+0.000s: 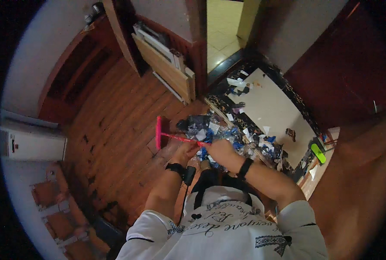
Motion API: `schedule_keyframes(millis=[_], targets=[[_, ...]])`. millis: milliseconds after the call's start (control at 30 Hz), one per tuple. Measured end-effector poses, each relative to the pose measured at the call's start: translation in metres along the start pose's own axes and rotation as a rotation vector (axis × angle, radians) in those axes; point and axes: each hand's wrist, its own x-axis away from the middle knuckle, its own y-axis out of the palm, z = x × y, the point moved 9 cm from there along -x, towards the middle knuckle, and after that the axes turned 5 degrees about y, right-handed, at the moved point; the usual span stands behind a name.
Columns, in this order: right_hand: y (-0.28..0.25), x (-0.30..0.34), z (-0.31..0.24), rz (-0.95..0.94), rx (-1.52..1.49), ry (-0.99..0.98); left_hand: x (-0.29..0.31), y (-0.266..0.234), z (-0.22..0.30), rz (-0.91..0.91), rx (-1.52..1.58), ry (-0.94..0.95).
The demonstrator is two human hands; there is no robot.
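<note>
Broom (177, 138), pink, shows in the head view at or just above the wooden floor (123, 130), beside scattered litter (197, 123); left hand (186, 151) and right hand (222, 154) are both wrapped around its handle. It looks light and stiff, perhaps slippery, best held along the shaft.

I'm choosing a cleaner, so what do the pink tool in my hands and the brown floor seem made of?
Pink tool: probably smooth plastic, given its bright, saturated color. Brown floor: wood or an imitation, low sheen, judging by parallel seams.
</note>
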Motion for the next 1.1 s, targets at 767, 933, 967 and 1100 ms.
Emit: schedule_keyframes(millis=[767, 933, 967, 1100], targets=[[0.040, 0.178, 0.164, -0.404, -0.258, 0.380, -0.026, 0.200, -0.173, -0.657, -0.722, -0.017], [0.059, 0.253, 0.211, -0.308, -0.287, 0.303, -0.027, 0.270, -0.225, -0.599, -1.415, 0.419], [0.050, 0.261, 0.203, -0.319, -0.269, 0.270, -0.043, 0.242, -0.252, -0.371, -1.025, 0.138], [0.052, 0.311, 0.215, -0.250, -0.155, 0.286, -0.017, 0.254, -0.307, -0.111, -0.589, -0.177]])
